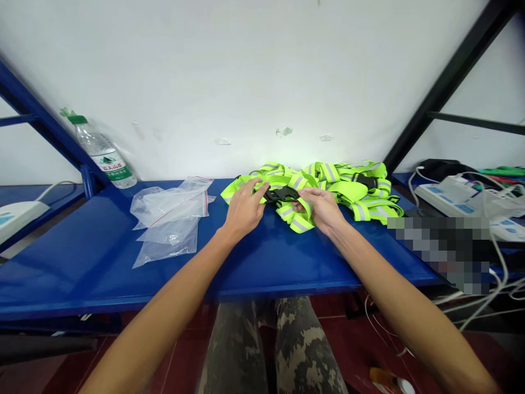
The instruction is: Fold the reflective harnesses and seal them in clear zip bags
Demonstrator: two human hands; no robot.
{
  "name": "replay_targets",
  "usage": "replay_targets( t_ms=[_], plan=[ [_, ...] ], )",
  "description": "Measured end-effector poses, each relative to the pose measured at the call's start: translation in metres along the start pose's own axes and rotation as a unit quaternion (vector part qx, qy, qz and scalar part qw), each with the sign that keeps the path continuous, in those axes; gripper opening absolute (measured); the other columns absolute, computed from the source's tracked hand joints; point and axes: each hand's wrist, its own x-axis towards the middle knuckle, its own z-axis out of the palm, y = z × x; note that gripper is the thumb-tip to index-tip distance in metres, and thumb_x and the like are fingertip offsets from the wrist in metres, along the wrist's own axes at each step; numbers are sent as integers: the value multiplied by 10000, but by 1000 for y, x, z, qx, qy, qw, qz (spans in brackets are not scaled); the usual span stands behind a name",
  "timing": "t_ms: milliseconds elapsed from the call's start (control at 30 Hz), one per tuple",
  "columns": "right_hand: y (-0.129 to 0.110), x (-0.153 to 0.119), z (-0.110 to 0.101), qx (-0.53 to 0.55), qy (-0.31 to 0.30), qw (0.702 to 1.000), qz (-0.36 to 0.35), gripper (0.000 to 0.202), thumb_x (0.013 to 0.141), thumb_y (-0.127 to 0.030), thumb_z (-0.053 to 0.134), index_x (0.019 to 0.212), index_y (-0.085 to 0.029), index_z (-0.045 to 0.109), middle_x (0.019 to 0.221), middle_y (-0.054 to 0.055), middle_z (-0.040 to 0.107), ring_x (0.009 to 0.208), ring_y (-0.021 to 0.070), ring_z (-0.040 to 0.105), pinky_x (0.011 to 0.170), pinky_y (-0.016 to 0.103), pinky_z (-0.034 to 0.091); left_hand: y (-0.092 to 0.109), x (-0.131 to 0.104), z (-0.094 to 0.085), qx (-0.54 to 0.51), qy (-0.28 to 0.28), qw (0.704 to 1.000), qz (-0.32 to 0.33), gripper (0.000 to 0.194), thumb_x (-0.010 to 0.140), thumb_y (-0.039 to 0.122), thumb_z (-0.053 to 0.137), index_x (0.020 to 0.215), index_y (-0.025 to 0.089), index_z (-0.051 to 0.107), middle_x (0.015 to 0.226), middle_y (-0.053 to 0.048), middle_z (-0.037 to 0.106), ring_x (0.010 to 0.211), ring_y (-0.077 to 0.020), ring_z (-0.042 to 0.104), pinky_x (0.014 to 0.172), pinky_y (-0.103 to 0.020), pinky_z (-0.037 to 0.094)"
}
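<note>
A black plastic side-release buckle (283,194) is held between my two hands, just above the near side of a bunched neon-yellow reflective strap (301,223). My left hand (245,209) has its fingers closed on the buckle's left end, thumb towards me. At the other end, my right hand (320,208) pinches the buckle where the webbing meets it; some of its fingers are hidden behind the strap. More yellow straps with grey reflective stripes (361,191) lie heaped to the right, with another black buckle (365,180) among them.
Clear zip bags (172,213) lie overlapping on the blue table (262,268), left of my hands. A water bottle (104,156) leans by the wall at the back left. White power strips (447,200) and cables are at the right, beyond a black frame post (443,82).
</note>
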Motion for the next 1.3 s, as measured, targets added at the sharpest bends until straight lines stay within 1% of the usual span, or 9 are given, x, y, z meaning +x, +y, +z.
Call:
replay_targets(
  t_ms=[200, 300, 367, 467, 567, 633, 800, 1000, 1300],
  plan=[
    [0, 8, -9, -15, 2, 1000, -3, 236, 596, -249, 804, 745, -168, 640, 614, 22, 637, 551, 172, 651, 518, 295, 560, -7, 2, -3, -92, 83, 992, -32, 340, 847, 151, 550, 1144, 177, 713, 1185, -80, 695, 1135, -239, 597, 1021, -376, 441],
    [-1, 12, -16, -6, 26, 999, -39, 282, 599, -293, 807, 766, -185, 606, 663, 12, 643, 550, 160, 635, 547, 321, 578, -8, 4, -9, -145, 105, 980, -82, 287, 905, 302, 564, 1113, 174, 715, 1091, -78, 730, 1021, -228, 640, 959, -347, 459],
    [-2, 13, -17, 11, 40, 997, -69, 344, 577, -308, 830, 803, -199, 594, 731, -1, 658, 601, 155, 640, 592, 332, 595, -7, 7, -13, -194, 93, 969, -122, 346, 927, 426, 532, 1052, 159, 714, 970, -71, 736, 899, -214, 646, 866, -322, 478],
    [0, 11, -14, 11, 27, 996, -83, 422, 538, -327, 865, 853, -201, 614, 775, -4, 678, 680, 160, 648, 661, 337, 602, -6, 12, -13, -300, 37, 940, -157, 448, 940, 518, 454, 882, 142, 691, 811, -54, 688, 779, -192, 606, 727, -286, 469],
    [1, 8, -10, -12, 24, 995, -99, 432, 523, -366, 873, 833, -198, 623, 746, -2, 685, 669, 155, 650, 699, 326, 583, -5, 14, -9, -426, -21, 891, -154, 483, 913, 576, 463, 836, 146, 669, 800, -53, 663, 772, -188, 595, 693, -273, 467],
    [2, 7, -9, -23, 26, 993, -111, 430, 521, -389, 870, 814, -203, 616, 728, -5, 683, 652, 151, 650, 700, 321, 572, -5, 14, -6, -458, -40, 876, -149, 490, 895, 601, 481, 844, 149, 660, 808, -52, 656, 768, -184, 592, 688, -271, 471],
    [0, 5, -9, -29, 12, 993, -118, 426, 503, -402, 875, 771, -210, 606, 711, -1, 688, 686, 157, 657, 679, 302, 555, -6, 12, 0, -421, -31, 894, -150, 474, 912, 583, 466, 841, 148, 641, 807, -38, 633, 737, -163, 567, 647, -256, 461],
    [2, 3, -8, -62, 12, 986, -156, 375, 545, -406, 860, 758, -219, 615, 732, 8, 704, 704, 157, 657, 660, 281, 535, -10, 11, 2, -440, -27, 883, -163, 448, 916, 559, 476, 861, 151, 653, 798, -24, 629, 728, -153, 560, 649, -244, 449],
    [4, 4, -9, -100, 9, 979, -177, 378, 570, -445, 858, 750, -218, 615, 732, 19, 705, 727, 175, 672, 678, 299, 550, -9, 12, 2, -409, -21, 900, -150, 453, 922, 560, 456, 829, 160, 647, 801, -32, 634, 741, -166, 573, 671, -257, 469]
  ],
)
